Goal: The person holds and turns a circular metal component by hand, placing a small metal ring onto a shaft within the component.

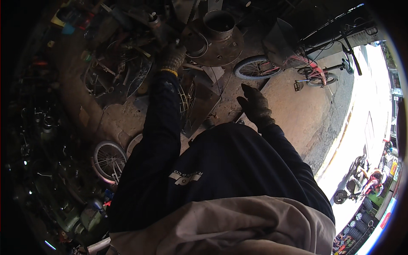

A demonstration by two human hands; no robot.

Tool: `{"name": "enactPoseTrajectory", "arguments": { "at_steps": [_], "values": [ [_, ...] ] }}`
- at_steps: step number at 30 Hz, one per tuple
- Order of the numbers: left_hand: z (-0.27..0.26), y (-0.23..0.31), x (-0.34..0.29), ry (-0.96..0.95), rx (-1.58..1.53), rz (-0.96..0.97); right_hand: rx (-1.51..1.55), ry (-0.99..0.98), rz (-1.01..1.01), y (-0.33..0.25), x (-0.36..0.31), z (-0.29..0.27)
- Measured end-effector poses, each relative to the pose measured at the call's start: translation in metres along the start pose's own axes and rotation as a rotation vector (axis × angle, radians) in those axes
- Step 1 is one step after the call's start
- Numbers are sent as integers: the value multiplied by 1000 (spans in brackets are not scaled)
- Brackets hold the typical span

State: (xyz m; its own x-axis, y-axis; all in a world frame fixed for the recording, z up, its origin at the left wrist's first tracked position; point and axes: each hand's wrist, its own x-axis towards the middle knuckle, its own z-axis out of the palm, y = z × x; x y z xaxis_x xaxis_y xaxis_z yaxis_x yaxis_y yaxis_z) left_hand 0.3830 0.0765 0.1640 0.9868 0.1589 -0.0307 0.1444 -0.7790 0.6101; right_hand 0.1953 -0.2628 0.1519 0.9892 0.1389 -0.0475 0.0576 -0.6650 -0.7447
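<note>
My left hand (172, 58), in a knitted work glove with a yellow cuff edge, reaches forward into a dark clutter of metal parts. Its fingers look closed, but shadow hides what they grip. Just beyond it stands a metal pipe (154, 20). To its right lies a round, rusty metal flange plate (231, 47) with a short, wide tube (219, 22) rising from it and a metal ring (199, 44) at its left edge. My right hand (256, 105), gloved too, hovers above the floor, fingers stretched and thumb apart, holding nothing.
A red bicycle (315, 68) stands at the right, its front wheel (257, 67) near the flange plate. Scrap metal and a bicycle wheel (109, 159) lie at the left. Flat metal sheet (200, 106) rests before me. Beyond the bright road (355, 140) is a motorcycle (353, 180).
</note>
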Motion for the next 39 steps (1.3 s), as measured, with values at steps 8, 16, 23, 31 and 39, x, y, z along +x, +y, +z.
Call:
{"name": "enactPoseTrajectory", "arguments": {
  "at_steps": [8, 16, 23, 31, 39],
  "values": [
    [-67, 72, -62, -214, -617, 137, 405, 10, -56, -4, 36, -29],
    [-108, 163, -98, -409, -769, 69, 851, -166, -199, -86, 69, -116],
    [-96, 171, -95, -402, -782, 358, 559, -108, -322, -92, 68, -121],
    [-82, 159, -112, -519, -1256, 284, 700, -58, -275, -101, 57, -120],
    [-88, 128, -118, -466, -1072, 365, 749, -139, -231, -116, 45, -100]
  ]
}}
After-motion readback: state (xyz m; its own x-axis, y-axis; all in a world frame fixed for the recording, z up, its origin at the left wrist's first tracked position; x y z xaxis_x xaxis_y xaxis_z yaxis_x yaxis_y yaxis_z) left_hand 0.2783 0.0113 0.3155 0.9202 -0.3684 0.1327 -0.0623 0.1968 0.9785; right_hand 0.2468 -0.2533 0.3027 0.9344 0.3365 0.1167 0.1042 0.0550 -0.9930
